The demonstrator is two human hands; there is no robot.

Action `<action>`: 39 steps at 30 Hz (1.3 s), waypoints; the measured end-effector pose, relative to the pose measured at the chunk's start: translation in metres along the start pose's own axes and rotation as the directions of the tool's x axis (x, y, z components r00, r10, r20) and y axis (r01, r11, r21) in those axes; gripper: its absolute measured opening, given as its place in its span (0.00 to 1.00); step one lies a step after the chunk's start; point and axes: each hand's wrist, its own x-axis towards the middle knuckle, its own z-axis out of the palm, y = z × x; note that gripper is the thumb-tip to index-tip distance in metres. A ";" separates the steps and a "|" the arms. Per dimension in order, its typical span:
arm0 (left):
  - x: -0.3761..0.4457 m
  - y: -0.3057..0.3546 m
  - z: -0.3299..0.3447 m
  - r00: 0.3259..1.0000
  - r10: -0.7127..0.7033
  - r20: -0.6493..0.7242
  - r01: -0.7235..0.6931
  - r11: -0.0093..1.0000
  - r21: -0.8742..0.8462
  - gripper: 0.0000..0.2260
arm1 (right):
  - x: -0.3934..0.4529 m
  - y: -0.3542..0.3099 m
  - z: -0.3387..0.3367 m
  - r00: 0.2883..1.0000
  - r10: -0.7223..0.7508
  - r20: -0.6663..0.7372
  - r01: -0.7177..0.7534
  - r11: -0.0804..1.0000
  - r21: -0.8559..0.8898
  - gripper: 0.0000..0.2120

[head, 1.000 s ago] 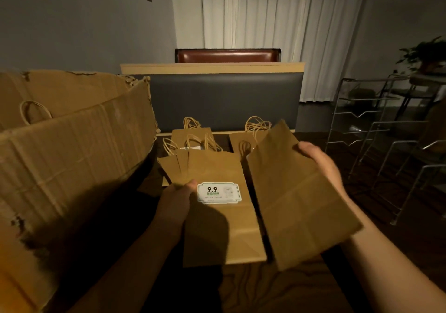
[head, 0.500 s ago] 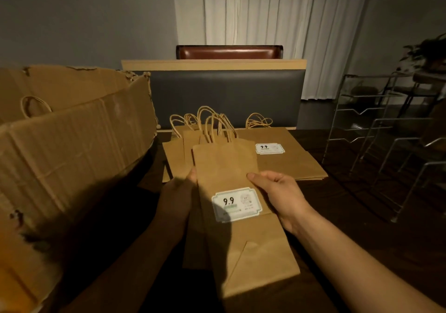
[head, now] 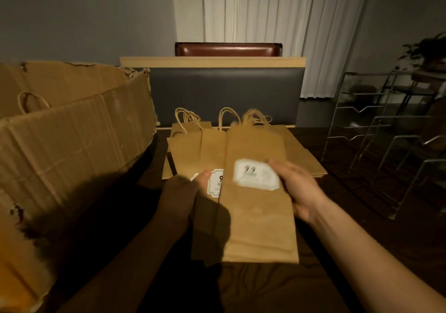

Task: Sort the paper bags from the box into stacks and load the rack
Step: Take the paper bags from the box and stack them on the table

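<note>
Both hands up front: left hand (head: 185, 192) pinches two bags (head: 210, 206), right hand (head: 298, 189) grips one bag (head: 255, 216) beside them.

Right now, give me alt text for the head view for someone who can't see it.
Two hands hold flat brown paper bags with white labels over a dark table: the right hand grips the top bag, the left hand the bags beneath. More bags lie stacked behind, a torn cardboard box at left, a wire rack at right.

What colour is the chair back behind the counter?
Glossy reddish-brown chair back, clearest in the head view.
</note>
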 end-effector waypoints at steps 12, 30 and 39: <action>0.001 0.014 -0.002 0.999 -0.044 0.022 0.044 0.998 -0.033 0.11 | -0.001 -0.020 -0.024 0.998 -0.061 0.018 0.056 0.977 0.204 0.18; -0.014 0.004 0.006 0.944 0.212 0.253 -0.292 0.894 0.340 0.18 | -0.026 0.007 0.026 0.786 -0.531 0.316 0.606 0.762 -0.227 0.16; 0.013 0.003 -0.002 0.934 0.340 0.108 -0.357 0.893 0.274 0.34 | 0.001 0.009 0.047 0.912 -0.352 0.212 0.411 0.795 -0.446 0.29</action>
